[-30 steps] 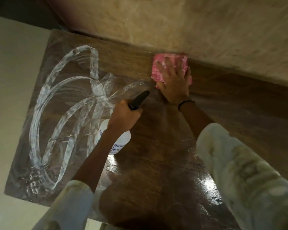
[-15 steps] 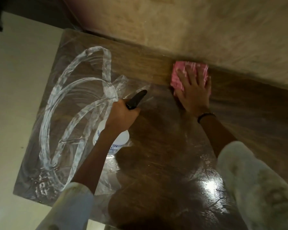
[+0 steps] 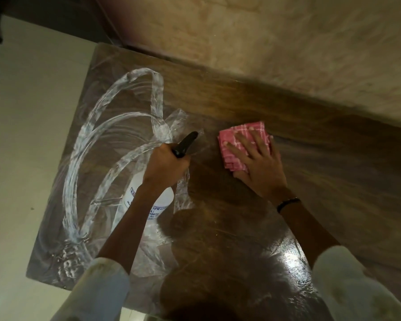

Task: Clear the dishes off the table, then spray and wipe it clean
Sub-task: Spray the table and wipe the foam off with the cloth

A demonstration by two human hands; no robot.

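- Beige mottled wall fills the upper right of the frame, and a pale floor [image 3: 21, 112] runs down the left side.
- Between them the dark wooden table [image 3: 333, 172] crosses the picture from upper left to lower right; no dishes show on it, so clearing looks done and wiping is the step in hand.
- White foamy streaks [image 3: 97, 158] loop over the left part of the table. The centre and right look wet and glossy, with a bright glare at lower right.
- Two pale sleeves enter from the bottom edge, one at lower left and one at lower right.
- The spray bottle [image 3: 148, 200], white with blue lettering, sits left of centre, its long axis tilted and its black nozzle [image 3: 185, 144] pointing toward the upper right, at the cloth.
- The left hand [image 3: 164, 167] is curled round the bottle's neck and holds it firmly; whether the base touches the table cannot be told.
- The right hand [image 3: 257, 165] lies flat with fingers spread, pressing the cloth down; a dark band circles the wrist.
- The pink checked cloth [image 3: 236, 147], folded into a pad, rests on the table just right of centre, under the fingers, its far edge peeking out beyond the fingertips.
- The unwiped streaks lie to the left of the cloth, past the bottle and the left arm, so the right hand would likely have to sweep leftward, and the bottle stands in that path.
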